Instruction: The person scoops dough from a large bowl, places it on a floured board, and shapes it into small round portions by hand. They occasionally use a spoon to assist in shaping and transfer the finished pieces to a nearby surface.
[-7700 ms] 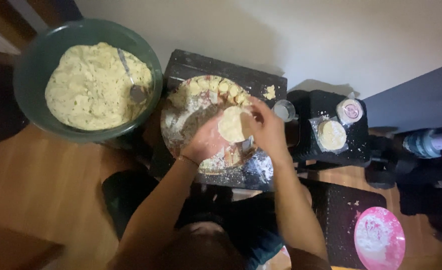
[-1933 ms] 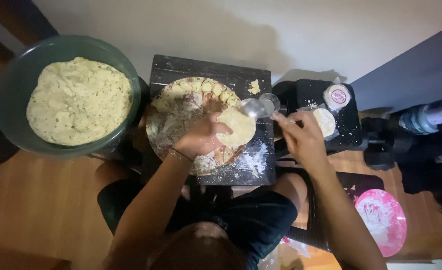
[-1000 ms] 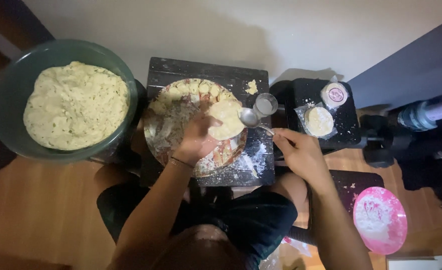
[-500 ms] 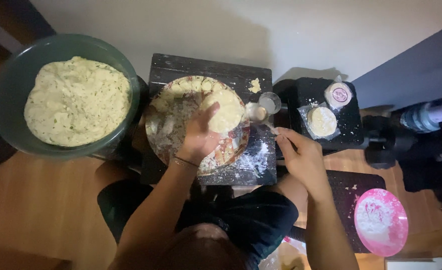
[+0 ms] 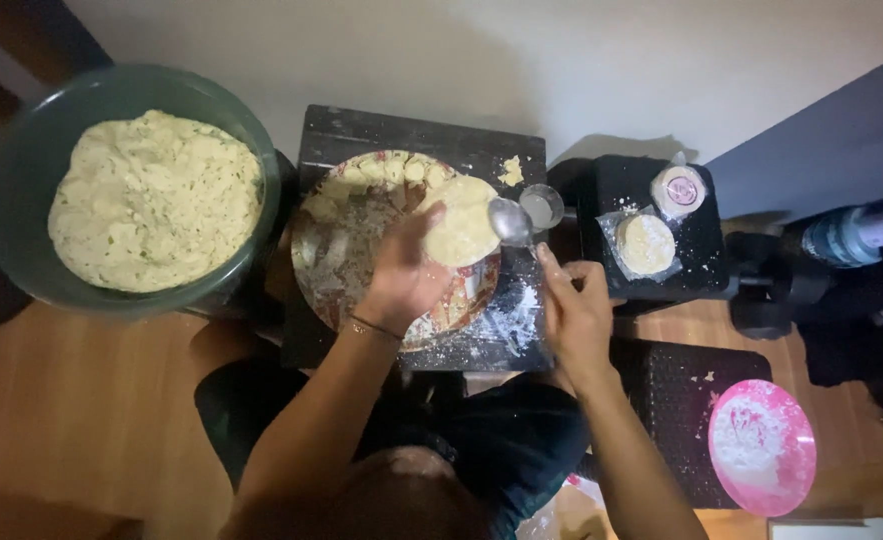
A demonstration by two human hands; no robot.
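My left hand [image 5: 404, 268] rests on a round metal tray [image 5: 333, 262], its fingers cupping a flat pale dough disc [image 5: 461, 220] at the tray's right side. Small dough pieces line the tray's far rim. My right hand [image 5: 573, 312] grips the handle of a metal spoon [image 5: 511, 222], whose bowl hovers at the disc's right edge. A small round metal cup [image 5: 541, 205] stands just behind the spoon. The tray sits on a dark wooden stool [image 5: 416, 135] dusted with flour.
A big green bowl [image 5: 21, 180] of pale herb-flecked filling stands at left. On a black stand [image 5: 706, 250] at right lie a flat dough round [image 5: 646, 243] on plastic and a small lidded tub [image 5: 679, 190]. A pink plate [image 5: 796, 480] of flour sits low right.
My right hand reached to the small cup, then drew back toward me with the spoon. My left hand has kept the dough disc on the tray and now cups it.
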